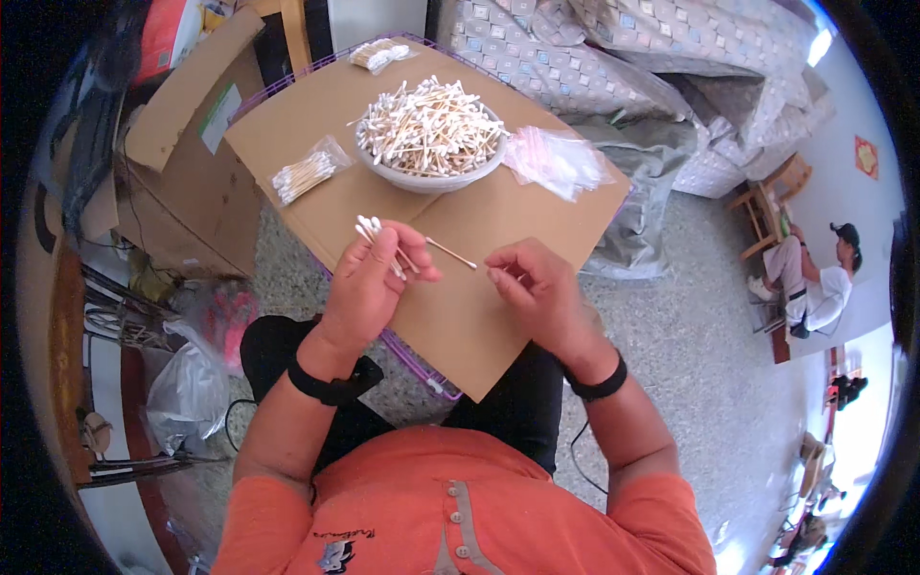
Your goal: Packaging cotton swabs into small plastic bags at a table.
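My left hand (369, 287) is closed round a small bunch of cotton swabs (368, 228), their white tips sticking up past the thumb. Just right of its fingers, a single cotton swab (450, 252) lies slantwise over the cardboard. Close to that swab's lower end is my right hand (539, 292), its fingers curled and thumb and forefinger drawn together; whether anything small sits between them is hidden. Beyond both hands stands a clear bowl (426, 180) heaped with loose cotton swabs (431, 125).
The cardboard sheet (450, 340) covers a low purple-edged table. Bagged swabs lie at its left (311, 172) and far edge (381, 55). Clear plastic bags (561, 163) lie right of the bowl. A large carton (187, 182) stands left; another person (819, 283) sits far right.
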`<state>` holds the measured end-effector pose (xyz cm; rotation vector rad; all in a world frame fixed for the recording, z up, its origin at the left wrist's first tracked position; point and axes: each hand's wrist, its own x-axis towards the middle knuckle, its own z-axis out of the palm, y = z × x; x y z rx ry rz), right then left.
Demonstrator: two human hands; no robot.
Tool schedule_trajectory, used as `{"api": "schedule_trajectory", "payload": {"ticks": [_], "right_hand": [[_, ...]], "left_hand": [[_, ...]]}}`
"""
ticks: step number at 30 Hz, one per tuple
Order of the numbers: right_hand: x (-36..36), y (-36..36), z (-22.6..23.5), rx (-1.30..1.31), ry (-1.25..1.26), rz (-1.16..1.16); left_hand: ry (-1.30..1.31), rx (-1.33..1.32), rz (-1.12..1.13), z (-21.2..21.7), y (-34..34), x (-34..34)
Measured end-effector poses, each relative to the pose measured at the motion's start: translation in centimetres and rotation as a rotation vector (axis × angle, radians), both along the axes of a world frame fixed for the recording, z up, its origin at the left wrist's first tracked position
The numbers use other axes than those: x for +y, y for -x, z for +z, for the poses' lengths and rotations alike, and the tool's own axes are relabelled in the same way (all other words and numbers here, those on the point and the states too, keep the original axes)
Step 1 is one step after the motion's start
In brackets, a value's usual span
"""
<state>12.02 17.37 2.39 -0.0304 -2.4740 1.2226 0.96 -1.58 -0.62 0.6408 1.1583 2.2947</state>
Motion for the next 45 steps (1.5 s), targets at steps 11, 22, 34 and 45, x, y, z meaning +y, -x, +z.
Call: {"api": "schedule_trajectory", "payload": {"ticks": [11, 22, 34, 45], "right_hand": [[0.1, 3.9, 0.9, -0.247, -0.429, 0.152], [-0.4, 2.2, 0.1, -0.206, -0.209, 0.025], [-2.4, 0.6, -2.6, -0.107, 0.167, 0.016], [-2.3, 0.5, -3.3, 0.114, -0.040, 0.040]], "left_hand": [[-0.108, -0.088, -0.066, -0.6, 0.4, -0.7], [0.014, -0.057, -0.045, 0.2, 1.2, 0.2], [0.339, 0.279, -0.097, 1.8, 0.6, -0.4], [0.506, 0.195, -0.074, 2.0, 0.1, -0.1]]}}
